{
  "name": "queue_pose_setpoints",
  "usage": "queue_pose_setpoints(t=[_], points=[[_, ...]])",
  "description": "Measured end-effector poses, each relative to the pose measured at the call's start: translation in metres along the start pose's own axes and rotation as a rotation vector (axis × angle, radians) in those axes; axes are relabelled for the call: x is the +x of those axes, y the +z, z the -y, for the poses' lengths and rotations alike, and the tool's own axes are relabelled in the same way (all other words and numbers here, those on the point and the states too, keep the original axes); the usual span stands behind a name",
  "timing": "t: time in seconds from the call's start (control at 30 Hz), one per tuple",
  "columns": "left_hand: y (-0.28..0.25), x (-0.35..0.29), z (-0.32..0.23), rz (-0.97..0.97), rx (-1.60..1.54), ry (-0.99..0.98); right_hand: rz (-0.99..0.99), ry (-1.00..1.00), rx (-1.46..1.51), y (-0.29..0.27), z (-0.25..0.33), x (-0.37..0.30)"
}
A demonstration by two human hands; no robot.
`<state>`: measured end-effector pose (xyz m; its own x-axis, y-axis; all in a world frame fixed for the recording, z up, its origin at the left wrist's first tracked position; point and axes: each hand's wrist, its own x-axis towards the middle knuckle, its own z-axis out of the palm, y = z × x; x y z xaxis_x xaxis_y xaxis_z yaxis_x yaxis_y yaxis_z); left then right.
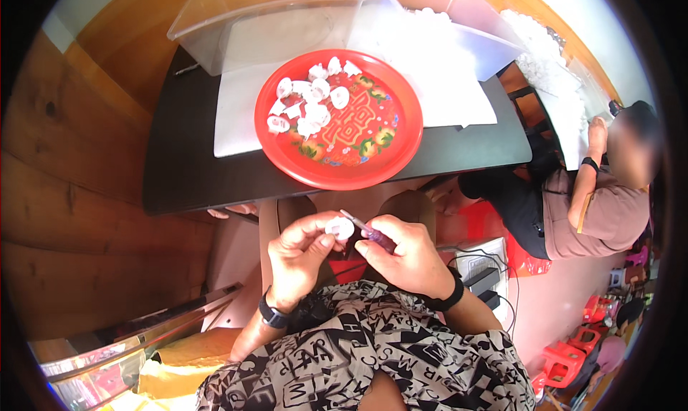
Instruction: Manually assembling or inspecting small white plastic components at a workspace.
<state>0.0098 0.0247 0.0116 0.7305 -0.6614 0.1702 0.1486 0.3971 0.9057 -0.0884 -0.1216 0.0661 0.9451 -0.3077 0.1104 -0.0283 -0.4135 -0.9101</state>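
Above my lap, my left hand (302, 252) pinches a small round white plastic piece (340, 228) between thumb and fingers. My right hand (405, 252) is closed around a small tool with a translucent purple handle (380, 239). Its thin metal shaft points up and left, close beside the white piece; whether the tip touches it I cannot tell. Beyond my hands, a round red tray (340, 176) with a flower pattern sits on the dark table. Several similar white plastic pieces (315, 113) lie in the tray's left and upper part.
The dark table (186, 146) has its near edge above my knees. White sheets (236, 135) and clear plastic panels (272, 31) stand or lie behind the tray. At right, a co-worker (598, 210) sits beside piled white pieces (552, 88). Black adapters with cables (481, 282) and red stools (562, 361) are on the right.
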Motion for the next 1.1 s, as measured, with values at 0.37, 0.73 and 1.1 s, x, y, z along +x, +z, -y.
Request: queue_pose_setpoints(t=[0.37, 0.73, 1.1], points=[[-0.003, 0.002, -0.004, -0.025, -0.049, 0.024, -0.056, -0.222, -0.053, -0.066, 0.017, 0.076], [-0.016, 0.013, -0.001, -0.113, 0.013, 0.038, 0.05, -0.017, -0.486, -0.075, 0.02, 0.169], [-0.014, 0.012, -0.004, -0.088, -0.02, 0.034, 0.309, 0.042, -0.887, -0.047, 0.007, 0.224]])
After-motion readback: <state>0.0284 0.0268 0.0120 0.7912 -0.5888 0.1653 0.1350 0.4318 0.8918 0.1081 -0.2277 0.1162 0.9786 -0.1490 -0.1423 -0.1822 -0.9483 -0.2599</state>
